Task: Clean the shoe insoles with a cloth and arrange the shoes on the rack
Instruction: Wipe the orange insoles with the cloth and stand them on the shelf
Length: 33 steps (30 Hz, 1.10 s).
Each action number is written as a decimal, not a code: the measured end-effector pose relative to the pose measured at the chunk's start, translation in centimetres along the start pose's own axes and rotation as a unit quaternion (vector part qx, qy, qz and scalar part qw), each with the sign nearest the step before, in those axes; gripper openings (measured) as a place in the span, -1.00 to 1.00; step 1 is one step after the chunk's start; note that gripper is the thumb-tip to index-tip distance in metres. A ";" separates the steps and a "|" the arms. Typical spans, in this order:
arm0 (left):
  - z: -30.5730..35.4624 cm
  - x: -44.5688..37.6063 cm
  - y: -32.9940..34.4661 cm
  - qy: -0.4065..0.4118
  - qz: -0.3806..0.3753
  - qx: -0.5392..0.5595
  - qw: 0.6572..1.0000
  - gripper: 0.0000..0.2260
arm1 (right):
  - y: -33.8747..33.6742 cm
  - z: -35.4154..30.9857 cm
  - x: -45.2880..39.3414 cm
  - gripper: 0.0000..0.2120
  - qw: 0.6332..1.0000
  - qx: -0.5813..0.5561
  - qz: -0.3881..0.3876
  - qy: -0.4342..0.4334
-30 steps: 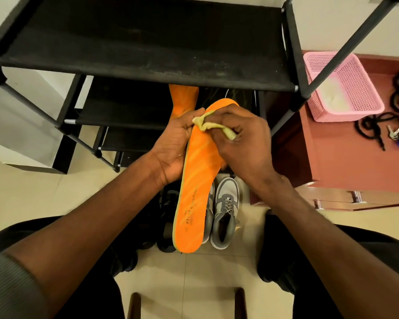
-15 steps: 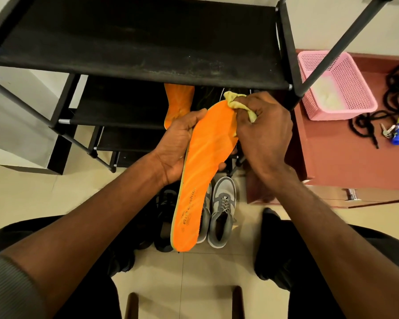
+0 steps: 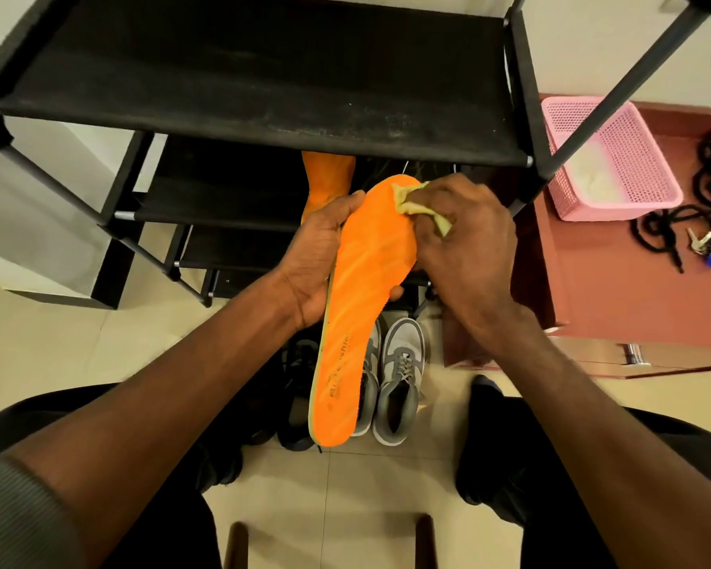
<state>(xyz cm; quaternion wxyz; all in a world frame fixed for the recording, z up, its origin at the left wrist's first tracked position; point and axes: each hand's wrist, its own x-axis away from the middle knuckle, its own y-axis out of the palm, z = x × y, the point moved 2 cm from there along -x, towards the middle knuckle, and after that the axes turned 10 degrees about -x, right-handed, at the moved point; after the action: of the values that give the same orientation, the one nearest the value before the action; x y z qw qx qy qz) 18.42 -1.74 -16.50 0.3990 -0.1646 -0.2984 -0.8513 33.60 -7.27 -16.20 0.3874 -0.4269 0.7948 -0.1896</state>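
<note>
A pink basket [image 3: 616, 158] sits near keys [image 3: 699, 242] on a red-brown cabinet [image 3: 616, 281].

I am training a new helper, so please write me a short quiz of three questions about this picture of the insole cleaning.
1. True or false: the left hand holds the insole.
2. The right hand presses the cloth on which part of the insole? A) toe end B) middle C) heel end
3. Fill in: the grey shoes stand on the ____, below the insole.

Key: 1. true. 2. A. 3. floor.
</note>
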 end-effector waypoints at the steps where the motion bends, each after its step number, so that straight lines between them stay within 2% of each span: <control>1: 0.0 0.0 0.0 0.001 0.002 -0.001 1.000 -0.55 | 0.0 -0.2 0.3 -0.78 1.000 0.000 -0.016 -0.016; 5: -0.4 -0.3 0.0 -0.007 0.002 -0.009 1.000 -0.56 | -0.3 0.7 -0.3 -0.76 0.999 0.011 0.023 0.043; 7: -0.5 -0.3 -0.3 -0.001 0.009 0.003 1.000 -0.56 | 0.3 0.0 0.0 -0.76 0.999 -0.030 -0.029 0.011; 9: -0.3 -0.4 -0.7 0.017 0.021 0.010 1.000 -0.64 | 0.9 -0.9 0.8 -0.76 0.994 -0.059 -0.088 -0.029; 10: -0.2 -0.4 -0.7 0.020 0.022 0.010 1.000 -0.66 | 0.8 -0.8 0.8 -0.76 0.995 -0.048 -0.083 -0.026; 13: -0.1 -0.4 -0.1 0.008 0.019 0.014 1.000 -0.60 | 0.4 0.2 0.0 -0.75 0.999 -0.016 0.003 0.043; 14: -0.2 -0.4 -0.1 0.012 0.020 0.020 1.000 -0.62 | 0.6 0.0 0.1 -0.75 0.999 -0.021 -0.007 0.032; 17: -0.2 -0.5 -0.5 0.018 0.027 0.038 0.999 -0.65 | 1.4 -1.6 1.4 -0.78 0.991 -0.061 -0.104 -0.058; 18: -0.2 -0.6 -0.5 0.015 0.026 0.037 0.999 -0.63 | 1.4 -1.5 1.5 -0.79 0.992 -0.055 -0.100 -0.060; 21: -0.1 -0.5 -0.1 0.009 0.015 0.021 1.000 -0.65 | 0.9 -0.1 0.5 -0.78 0.999 -0.044 -0.006 0.008; 22: -0.1 -0.4 0.1 0.010 0.016 0.022 1.000 -0.66 | 1.0 -0.1 0.4 -0.78 0.999 -0.053 0.002 0.013; 26: -0.4 -0.2 -0.1 0.007 0.019 0.041 0.999 -0.67 | 1.4 -1.8 1.5 -0.80 0.988 -0.073 -0.112 -0.082; 27: -0.5 -0.2 -0.1 0.005 0.017 0.035 0.999 -0.66 | 1.2 -1.6 1.4 -0.79 0.990 -0.050 -0.104 -0.075; 30: -0.6 -0.4 0.2 -0.005 0.001 0.004 1.000 -0.62 | 0.3 0.3 -0.2 -0.76 0.999 -0.003 0.016 0.035; 31: -0.6 -0.4 0.3 -0.008 -0.004 0.002 1.000 -0.59 | 0.2 0.5 -0.4 -0.75 0.999 -0.012 0.027 0.045; 33: -0.7 -0.6 0.2 -0.012 -0.010 0.002 1.000 -0.55 | 0.4 0.0 -0.1 -0.76 0.999 -0.035 -0.017 -0.003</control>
<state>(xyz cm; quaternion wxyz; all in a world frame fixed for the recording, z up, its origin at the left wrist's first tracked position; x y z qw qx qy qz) 18.93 -1.98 -17.30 0.3872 -0.1713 -0.3067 -0.8525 33.41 -6.96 -16.40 0.3713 -0.4537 0.7927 -0.1670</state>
